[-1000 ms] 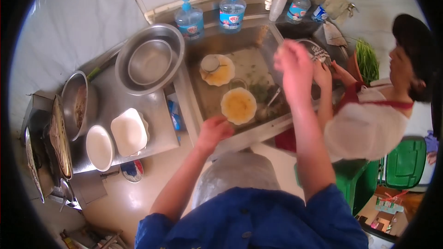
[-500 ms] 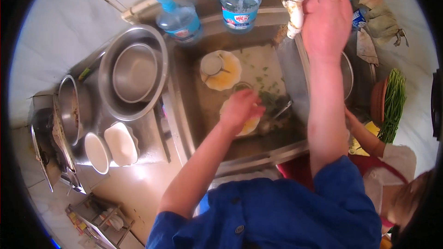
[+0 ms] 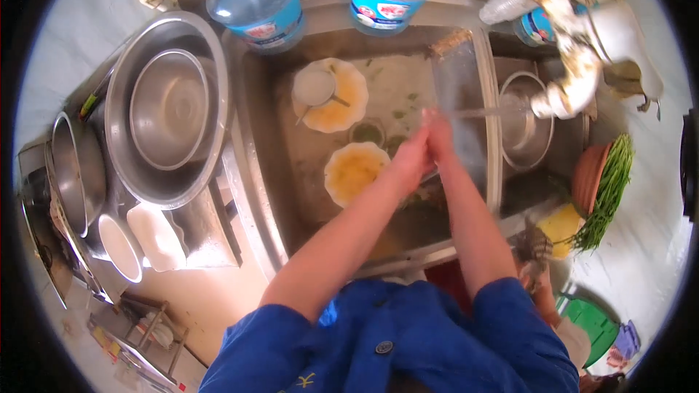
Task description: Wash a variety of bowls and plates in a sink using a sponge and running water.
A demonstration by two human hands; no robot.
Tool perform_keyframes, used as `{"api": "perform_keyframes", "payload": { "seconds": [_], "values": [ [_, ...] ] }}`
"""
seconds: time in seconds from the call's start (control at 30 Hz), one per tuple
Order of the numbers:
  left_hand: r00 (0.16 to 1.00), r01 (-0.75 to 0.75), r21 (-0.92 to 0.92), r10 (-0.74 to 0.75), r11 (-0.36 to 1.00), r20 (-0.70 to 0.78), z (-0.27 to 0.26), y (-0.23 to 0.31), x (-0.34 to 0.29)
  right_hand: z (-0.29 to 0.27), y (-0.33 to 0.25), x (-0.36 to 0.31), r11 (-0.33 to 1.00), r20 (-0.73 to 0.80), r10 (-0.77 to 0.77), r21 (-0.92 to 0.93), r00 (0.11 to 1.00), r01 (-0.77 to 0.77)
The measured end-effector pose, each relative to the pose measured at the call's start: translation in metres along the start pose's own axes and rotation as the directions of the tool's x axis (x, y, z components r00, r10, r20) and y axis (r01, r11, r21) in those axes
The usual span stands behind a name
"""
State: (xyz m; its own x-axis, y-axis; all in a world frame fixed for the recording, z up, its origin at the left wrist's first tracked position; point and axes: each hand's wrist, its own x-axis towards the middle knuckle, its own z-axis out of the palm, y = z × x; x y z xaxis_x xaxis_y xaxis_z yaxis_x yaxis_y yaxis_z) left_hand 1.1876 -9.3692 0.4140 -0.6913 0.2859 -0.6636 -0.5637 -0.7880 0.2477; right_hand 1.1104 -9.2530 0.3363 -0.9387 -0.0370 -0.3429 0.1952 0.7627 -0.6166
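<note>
My left hand (image 3: 412,156) and my right hand (image 3: 438,135) are pressed together over the right part of a metal sink (image 3: 255,175). Their fingers are closed; anything between them is hidden. A thin stream of water (image 3: 484,111) runs from a stained white tap (image 3: 550,104) toward my fingertips. Left of my hands, a scalloped white dish (image 3: 355,172) with yellow residue lies in the sink. Behind it sits another such dish (image 3: 348,113), with a small round cup (image 3: 314,86) and chopsticks (image 3: 331,97) on it. Green scraps lie around a round drain (image 3: 366,133).
Two blue pump bottles (image 3: 266,18) (image 3: 393,0) stand behind the sink. Nested steel basins (image 3: 116,138) and white dishes (image 3: 120,247) fill the left counter. To the right are a steel bowl (image 3: 526,138), a basket with green stalks (image 3: 608,189) and another person's hand (image 3: 537,276).
My right hand has left the tap and come down to meet my left hand in the sink. Water now flows from the tap, whose spout has turned. The view has shifted.
</note>
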Motion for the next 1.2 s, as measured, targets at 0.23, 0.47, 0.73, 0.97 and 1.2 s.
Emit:
{"api": "perform_keyframes", "payload": {
  "seconds": [0.23, 0.47, 0.73, 0.97, 1.2],
  "values": [
    [0.952, 0.169, 0.276, -0.083, 0.946, -0.296, -0.11, 0.019, -0.03, 0.089, 0.098, -0.046, 0.647, 0.133, 0.147, -0.762, 0.98, 0.006],
    [0.923, 0.276, 0.505, -0.078, 0.818, -0.377, -0.138, 0.058, -0.037, 0.057, -0.043, -0.105, 0.933, 0.114, 0.168, -0.339, 0.979, -0.121],
    [0.979, 0.204, 0.042, -0.205, 0.978, 0.011, -0.056, 0.099, 0.002, 0.001, -0.153, -0.091, 0.741, 0.037, 0.115, 0.662, 0.993, -0.111],
    [0.939, -0.314, 0.333, 0.342, 0.889, -0.028, 0.007, 0.085, -0.027, -0.01, -0.175, -0.076, 0.874, -0.054, 0.069, 0.485, 0.996, -0.034],
    [0.933, -0.32, 0.286, 0.353, 0.903, -0.07, 0.031, 0.039, -0.076, -0.037, -0.134, -0.073, 0.745, -0.011, 0.224, 0.646, 0.974, -0.164]
  ]
}}
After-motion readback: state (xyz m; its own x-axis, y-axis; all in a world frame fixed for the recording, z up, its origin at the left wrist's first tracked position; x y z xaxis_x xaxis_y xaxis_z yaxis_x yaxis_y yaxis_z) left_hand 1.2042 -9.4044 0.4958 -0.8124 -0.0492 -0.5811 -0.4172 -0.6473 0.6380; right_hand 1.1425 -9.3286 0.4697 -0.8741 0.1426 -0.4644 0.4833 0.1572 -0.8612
